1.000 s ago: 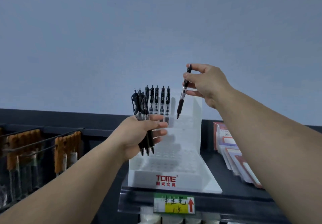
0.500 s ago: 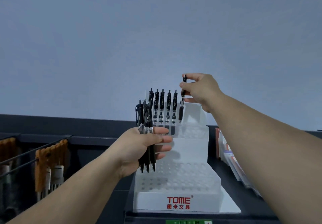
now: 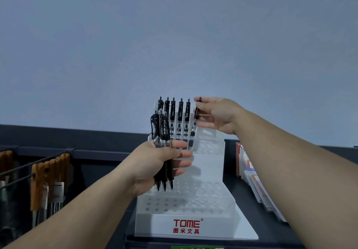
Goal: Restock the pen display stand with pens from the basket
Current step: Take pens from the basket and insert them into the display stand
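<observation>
With the left hand (image 3: 155, 163) gripping a bundle of spare black pens (image 3: 162, 132), the right hand (image 3: 219, 115) pinched one slim black pen (image 3: 196, 117) nearly upright at the top row of the white tiered plastic stand (image 3: 193, 223), its tip seemingly entering a hole, so it needed a straight downward push.

Single head cam, wide-angle, facing forward and nearly level at the white pen stand (image 3: 193, 225) on a dark shelf (image 3: 108, 153). Close range, arm's reach. Grey wall (image 3: 174, 35) fills the upper half.
</observation>
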